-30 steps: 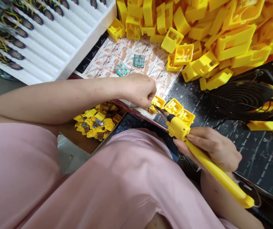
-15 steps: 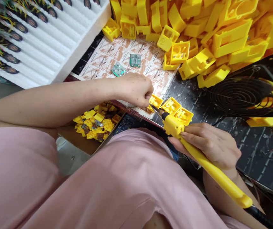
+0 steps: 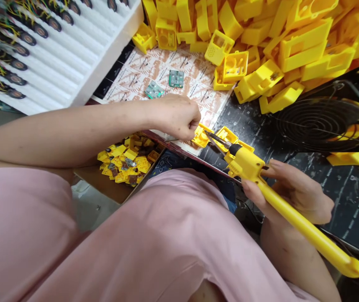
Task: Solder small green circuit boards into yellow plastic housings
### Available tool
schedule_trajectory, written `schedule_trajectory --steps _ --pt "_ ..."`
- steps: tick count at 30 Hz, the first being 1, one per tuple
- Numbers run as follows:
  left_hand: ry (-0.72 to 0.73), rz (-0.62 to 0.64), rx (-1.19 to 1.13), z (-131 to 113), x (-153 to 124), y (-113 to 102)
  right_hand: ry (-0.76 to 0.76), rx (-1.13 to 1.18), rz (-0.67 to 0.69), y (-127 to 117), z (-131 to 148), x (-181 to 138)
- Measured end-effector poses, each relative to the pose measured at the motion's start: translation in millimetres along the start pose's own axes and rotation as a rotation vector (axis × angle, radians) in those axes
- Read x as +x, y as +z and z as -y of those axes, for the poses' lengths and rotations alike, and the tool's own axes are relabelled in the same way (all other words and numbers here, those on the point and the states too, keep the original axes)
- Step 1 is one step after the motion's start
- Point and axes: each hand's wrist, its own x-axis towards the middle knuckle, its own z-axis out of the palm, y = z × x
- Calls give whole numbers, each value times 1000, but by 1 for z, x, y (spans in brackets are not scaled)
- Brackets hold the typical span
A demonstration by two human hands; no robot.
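Observation:
My right hand (image 3: 298,193) grips a yellow soldering gun (image 3: 286,214), thumb on the near side and fingers behind the handle. Its dark metal tip reaches over a small open yellow housing (image 3: 202,136); whether it touches is hard to see. My left hand (image 3: 181,117) is curled closed right beside that housing. What its fingers pinch is hidden, though a thin grey rod (image 3: 171,139) sticks out below the hand. Another open yellow housing (image 3: 226,136) sits just right of the first, partly behind the gun. Two green circuit boards (image 3: 176,79) lie beyond my left hand.
A large heap of yellow plastic cases (image 3: 261,42) covers the back. At right stands a black fan with a wire grille (image 3: 314,126). A white foam tray (image 3: 85,54) with wired round parts is at left. Below the table edge, a cardboard box (image 3: 104,184) holds small yellow pieces.
The soldering gun has moved back right, with my right hand, showing more of its tip and the housing. My right-hand fingers have loosened around the handle. My left hand is nearly still.

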Motion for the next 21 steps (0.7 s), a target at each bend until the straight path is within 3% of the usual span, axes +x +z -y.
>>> schedule_trajectory --steps 6,13,19,21 --pt "-6 54 38 0 -1 -2 -41 45 106 4 12 11" --pt "-27 53 26 -4 -1 -3 -243 -32 224 5 15 34" --pt "-15 27 9 -1 -1 -1 -135 5 259 -4 18 29" --pt "-9 19 1 0 -1 0 -76 17 214 -8 17 26"
